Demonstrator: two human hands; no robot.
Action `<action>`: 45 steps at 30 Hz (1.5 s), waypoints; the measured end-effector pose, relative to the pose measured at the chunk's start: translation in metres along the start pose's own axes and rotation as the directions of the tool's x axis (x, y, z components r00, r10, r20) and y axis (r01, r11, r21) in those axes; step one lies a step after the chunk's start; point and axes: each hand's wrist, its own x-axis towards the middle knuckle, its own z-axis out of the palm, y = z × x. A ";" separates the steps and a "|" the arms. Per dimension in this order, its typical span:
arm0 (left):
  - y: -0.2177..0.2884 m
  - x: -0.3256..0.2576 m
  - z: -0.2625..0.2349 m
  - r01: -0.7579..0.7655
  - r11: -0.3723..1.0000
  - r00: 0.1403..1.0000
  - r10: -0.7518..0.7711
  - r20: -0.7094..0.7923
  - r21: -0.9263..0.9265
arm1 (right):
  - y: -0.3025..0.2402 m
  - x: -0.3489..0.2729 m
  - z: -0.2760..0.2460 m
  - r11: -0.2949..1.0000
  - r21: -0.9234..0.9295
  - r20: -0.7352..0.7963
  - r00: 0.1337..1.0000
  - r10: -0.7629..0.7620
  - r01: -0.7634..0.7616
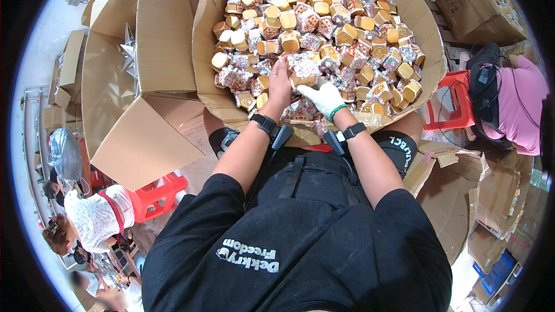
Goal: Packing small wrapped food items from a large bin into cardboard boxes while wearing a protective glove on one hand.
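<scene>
The bare left hand (280, 84) and white-gloved right hand (324, 98) meet at the near edge of a big cardboard bin (203, 40), both closed around one patterned little box (304, 71), though the exact grip is hard to make out. Beyond them the bin brims with similar small boxes (324, 17), many showing yellow undersides. An open empty carton (144, 69) stands at left.

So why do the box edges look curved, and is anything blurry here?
Head view: the fisheye lens bends the cardboard box edges near the rim; the hands and small cups are sharp under even daylight; the people at lower left are soft.
</scene>
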 end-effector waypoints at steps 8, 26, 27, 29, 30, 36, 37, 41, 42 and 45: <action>0.010 -0.002 0.001 0.207 0.971 0.977 -0.200 0.070 -0.121 | -0.006 -0.001 0.002 1.000 -0.019 0.135 0.991 0.003 0.000; -0.008 0.000 -0.002 -0.107 0.882 0.985 0.030 0.170 0.459 | -0.007 0.003 -0.002 0.925 -0.378 0.170 0.985 0.033 0.034; -0.002 -0.004 0.001 -0.105 0.907 0.991 0.061 0.120 0.407 | -0.011 0.001 -0.002 0.925 -0.378 0.173 0.985 0.028 0.040; 0.002 -0.003 -0.002 -0.110 0.929 0.994 0.093 0.065 0.354 | -0.019 -0.009 0.002 0.998 0.031 -0.067 0.997 -0.047 0.049; 0.000 0.002 -0.017 -0.188 0.867 0.980 0.200 0.023 0.462 | -0.035 -0.012 0.007 0.987 0.076 -0.177 0.976 -0.124 0.140; 0.018 -0.032 0.022 -0.240 0.584 0.970 0.123 0.208 0.776 | 0.017 0.006 0.009 0.989 0.008 -0.542 0.832 -0.119 0.147; 0.017 -0.035 0.023 -0.241 0.583 0.970 0.126 0.206 0.776 | 0.013 0.004 0.007 0.996 0.084 -0.532 0.846 0.012 0.039; 0.019 -0.042 0.030 -0.283 0.528 0.956 0.085 0.282 0.801 | 0.012 0.009 0.006 0.975 0.160 -0.639 0.737 0.219 -0.151; 0.016 -0.042 0.027 -0.326 0.523 0.944 0.139 0.299 0.788 | 0.011 0.008 0.006 0.974 0.131 -0.606 0.763 0.225 -0.183; 0.013 -0.041 0.023 -0.315 0.537 0.949 0.149 0.280 0.783 | 0.012 0.011 0.006 0.938 0.166 -0.545 0.764 0.345 -0.305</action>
